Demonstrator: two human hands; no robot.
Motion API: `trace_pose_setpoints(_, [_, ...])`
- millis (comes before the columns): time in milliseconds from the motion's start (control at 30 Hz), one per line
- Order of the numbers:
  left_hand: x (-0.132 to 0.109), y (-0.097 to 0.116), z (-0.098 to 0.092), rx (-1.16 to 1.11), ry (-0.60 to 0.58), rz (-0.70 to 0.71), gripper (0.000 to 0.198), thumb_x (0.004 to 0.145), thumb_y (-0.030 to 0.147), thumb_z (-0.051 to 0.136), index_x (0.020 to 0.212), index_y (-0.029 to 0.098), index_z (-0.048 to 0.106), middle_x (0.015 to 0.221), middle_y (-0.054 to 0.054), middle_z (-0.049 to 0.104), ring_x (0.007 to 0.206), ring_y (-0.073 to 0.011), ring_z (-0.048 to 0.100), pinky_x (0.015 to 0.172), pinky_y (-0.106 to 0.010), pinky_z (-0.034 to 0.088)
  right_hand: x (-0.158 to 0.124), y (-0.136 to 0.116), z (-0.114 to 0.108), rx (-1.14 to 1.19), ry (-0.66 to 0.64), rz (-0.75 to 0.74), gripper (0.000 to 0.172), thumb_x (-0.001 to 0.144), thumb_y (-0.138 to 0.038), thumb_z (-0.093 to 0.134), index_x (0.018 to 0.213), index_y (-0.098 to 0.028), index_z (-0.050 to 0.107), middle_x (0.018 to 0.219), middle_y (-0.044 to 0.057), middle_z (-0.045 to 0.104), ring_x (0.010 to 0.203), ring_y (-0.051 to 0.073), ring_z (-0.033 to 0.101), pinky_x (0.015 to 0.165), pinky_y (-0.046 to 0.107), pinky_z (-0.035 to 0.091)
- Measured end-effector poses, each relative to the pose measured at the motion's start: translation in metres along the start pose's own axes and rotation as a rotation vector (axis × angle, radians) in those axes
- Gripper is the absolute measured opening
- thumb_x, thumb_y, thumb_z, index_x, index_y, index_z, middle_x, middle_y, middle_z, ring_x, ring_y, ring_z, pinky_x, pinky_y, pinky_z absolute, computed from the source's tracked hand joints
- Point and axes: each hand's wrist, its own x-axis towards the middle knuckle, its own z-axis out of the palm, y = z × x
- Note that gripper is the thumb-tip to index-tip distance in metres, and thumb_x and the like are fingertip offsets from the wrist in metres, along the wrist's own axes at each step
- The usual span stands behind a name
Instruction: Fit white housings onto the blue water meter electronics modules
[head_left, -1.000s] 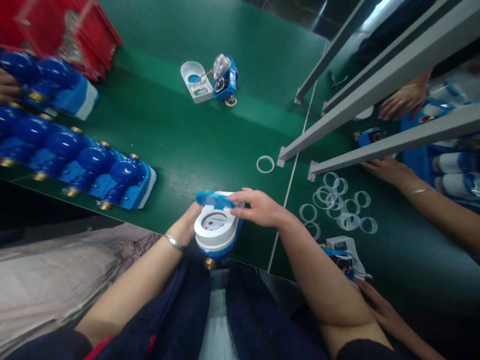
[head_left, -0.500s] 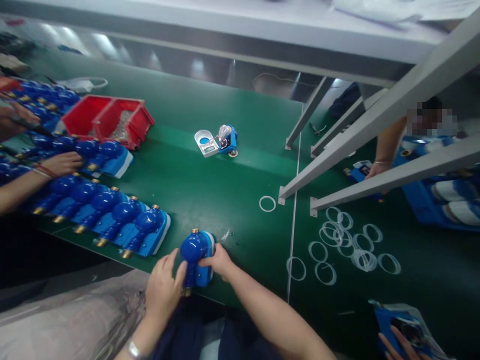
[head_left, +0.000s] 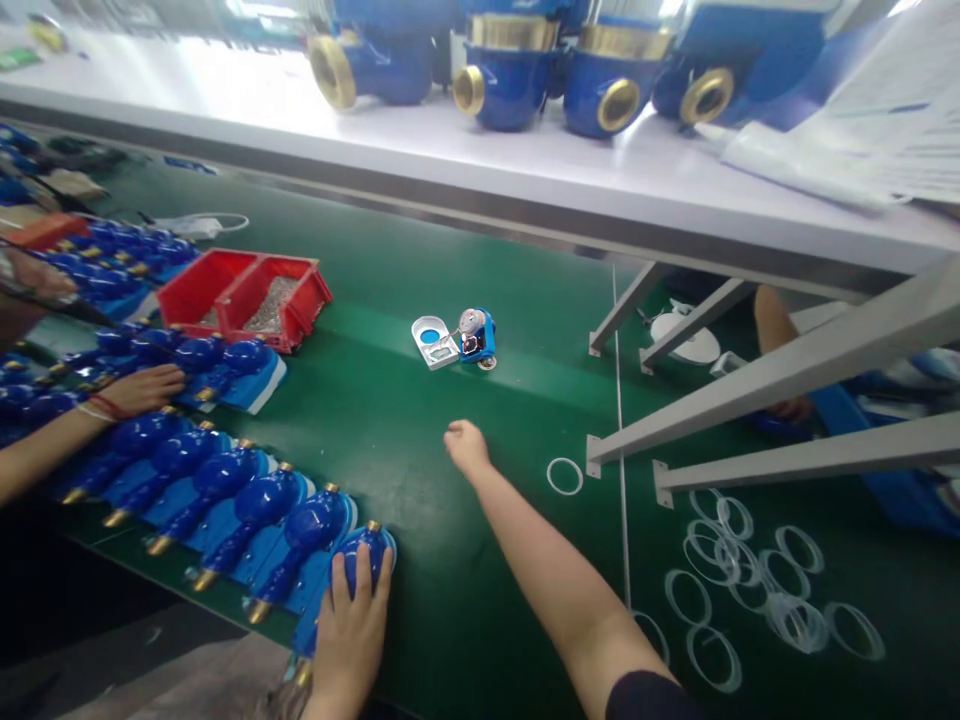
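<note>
Over it goes: the meter [head_left: 369,538], held dial-up between both hands a second ago, has been turned face down, and now it has been slid left to the near end of the front row of meters [head_left: 259,505], covered by the spread left hand [head_left: 356,620]. It has been released by the right hand [head_left: 466,447], now carried forward above the counter [head_left: 450,560], fingers curled. More blue meters [head_left: 510,85] have been brought into view on the shelf [head_left: 420,170].

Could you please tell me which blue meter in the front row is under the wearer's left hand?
The glossy blue, brass-ended meter at the row's right end: the left hand lies over its rounded body, while that hand covers none of the others.
</note>
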Motion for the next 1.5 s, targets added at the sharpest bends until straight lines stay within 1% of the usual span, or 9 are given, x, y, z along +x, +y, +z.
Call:
trace_pose_setpoints(133, [-0.003, -0.002, 0.015, -0.11, 0.026, 0.017, 0.068, 0.07, 0.01, 0.05, 0.13, 0.038, 0.037, 0.134, -0.006, 0.048, 0.128, -0.0339, 0.037, 0.093, -0.053, 0.046, 0.078, 0.013, -0.011, -0.085, 0.133, 0.321, 0.028, 0.089, -0.032, 0.051, 0.11, -0.014, 0.054, 0.108, 0.008, 0.056, 0.095, 0.018, 0.056, 0.082, 0.039, 0.049])
trace_pose_setpoints(267, [-0.004, -0.001, 0.024, -0.155, 0.044, -0.022, 0.076, 0.07, 0.011, 0.051, 0.133, 0.041, 0.02, 0.137, -0.003, 0.045, 0.127, -0.0346, 0.038, 0.092, -0.056, 0.046, 0.139, 0.022, -0.014, -0.118, 0.199, 0.385, 0.035, 0.091, -0.036, 0.046, 0.114, -0.01, 0.051, 0.113, 0.01, 0.053, 0.096, 0.016, 0.056, 0.088, 0.037, 0.047])
trace_pose_setpoints(500, [-0.008, -0.002, 0.032, -0.158, 0.069, -0.049, 0.079, 0.071, 0.008, 0.051, 0.135, 0.039, 0.017, 0.137, -0.006, 0.045, 0.129, -0.0367, 0.033, 0.093, -0.057, 0.045, 0.16, 0.047, -0.01, -0.13, -0.01, 0.295, 0.031, 0.091, -0.036, 0.046, 0.107, -0.01, 0.056, 0.104, 0.006, 0.057, 0.087, 0.012, 0.058, 0.082, 0.03, 0.047])
trace_pose_setpoints(700, [0.0, 0.004, 0.004, -0.097, -0.019, -0.081, 0.052, 0.075, 0.012, 0.051, 0.124, 0.029, 0.052, 0.133, -0.011, 0.047, 0.132, -0.0385, 0.026, 0.099, -0.06, 0.034, 0.11, 0.075, -0.034, -0.108, -0.204, 0.238, 0.027, 0.083, -0.015, 0.057, 0.109, -0.012, 0.059, 0.096, 0.004, 0.065, 0.082, 0.015, 0.062, 0.076, 0.03, 0.052])
trace_pose_setpoints(833, [0.011, 0.014, -0.018, -0.052, 0.007, -0.109, 0.046, 0.081, 0.019, 0.047, 0.127, 0.014, 0.049, 0.137, -0.018, 0.041, 0.129, -0.0376, 0.032, 0.1, -0.067, 0.02, 0.06, 0.093, -0.059, -0.104, -0.386, 0.198, 0.05, 0.063, 0.006, 0.061, 0.108, -0.015, 0.064, 0.092, -0.002, 0.069, 0.087, 0.016, 0.063, 0.082, 0.024, 0.048])
trace_pose_setpoints(1000, [0.05, 0.036, -0.028, -0.248, 0.091, 0.049, 0.052, 0.083, 0.028, 0.047, 0.13, 0.007, 0.039, 0.133, -0.021, 0.045, 0.128, -0.0338, 0.035, 0.103, -0.055, 0.026, 0.007, 0.101, -0.082, -0.108, -0.498, 0.189, 0.052, 0.059, 0.004, 0.065, 0.101, -0.025, 0.068, 0.101, -0.004, 0.068, 0.096, 0.013, 0.061, 0.088, 0.018, 0.044])
trace_pose_setpoints(1167, [0.13, 0.076, -0.029, -0.476, 0.047, 0.171, 0.055, 0.086, 0.034, 0.044, 0.132, 0.006, 0.034, 0.138, -0.02, 0.039, 0.13, -0.0287, 0.033, 0.104, -0.043, 0.033, -0.051, 0.115, -0.108, -0.277, -0.215, 0.432, 0.033, 0.082, -0.013, 0.052, 0.113, -0.017, 0.06, 0.115, 0.007, 0.061, 0.106, 0.016, 0.057, 0.093, 0.025, 0.042])
trace_pose_setpoints(1300, [0.191, 0.101, -0.026, -0.461, -0.254, 0.244, 0.049, 0.086, 0.039, 0.043, 0.128, 0.013, 0.042, 0.136, -0.015, 0.043, 0.129, -0.0284, 0.035, 0.103, -0.047, 0.031, -0.091, 0.14, -0.099, -0.459, -0.03, 0.731, 0.029, 0.086, -0.023, 0.048, 0.103, -0.003, 0.061, 0.101, 0.024, 0.062, 0.099, 0.032, 0.059, 0.084, 0.042, 0.045])
trace_pose_setpoints(1500, [0.216, 0.106, -0.012, -0.501, -0.47, 0.244, 0.036, 0.079, 0.05, 0.05, 0.09, 0.016, 0.059, 0.099, -0.013, 0.064, 0.101, -0.0269, 0.056, 0.086, -0.036, 0.042, -0.109, 0.165, -0.073, -0.496, 0.059, 0.791, 0.027, 0.089, -0.024, 0.04, 0.1, -0.011, 0.061, 0.096, 0.017, 0.064, 0.092, 0.026, 0.061, 0.077, 0.035, 0.046])
